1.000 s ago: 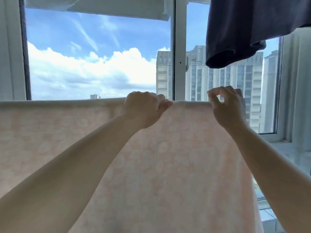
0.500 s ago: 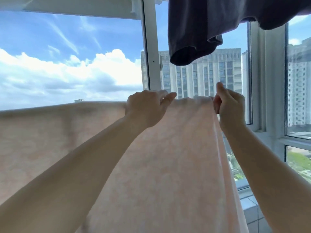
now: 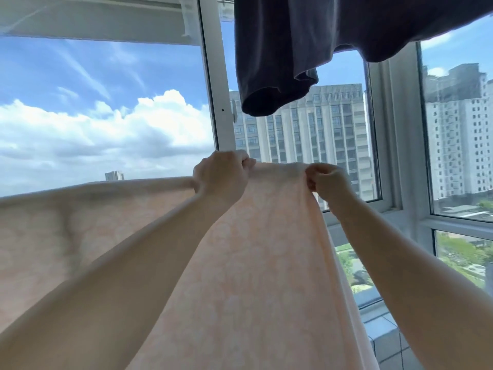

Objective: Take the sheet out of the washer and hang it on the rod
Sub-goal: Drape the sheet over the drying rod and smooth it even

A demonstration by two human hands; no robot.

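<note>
From the head view we see no writing or brand anywhere; the peach sheet [image 3: 261,263] is draped over a line hidden under its top fold, its long edge running left to right across the window [image 3: 213,102], the cloth hanging straight down; our left hand [image 3: 220,180] curls round that top edge, fingers closed on the fabric; our right hand [image 3: 329,182] pinches the sheet's right end, just beside the left; a dark garment [image 3: 293,49] hangs above, well clear.
</note>
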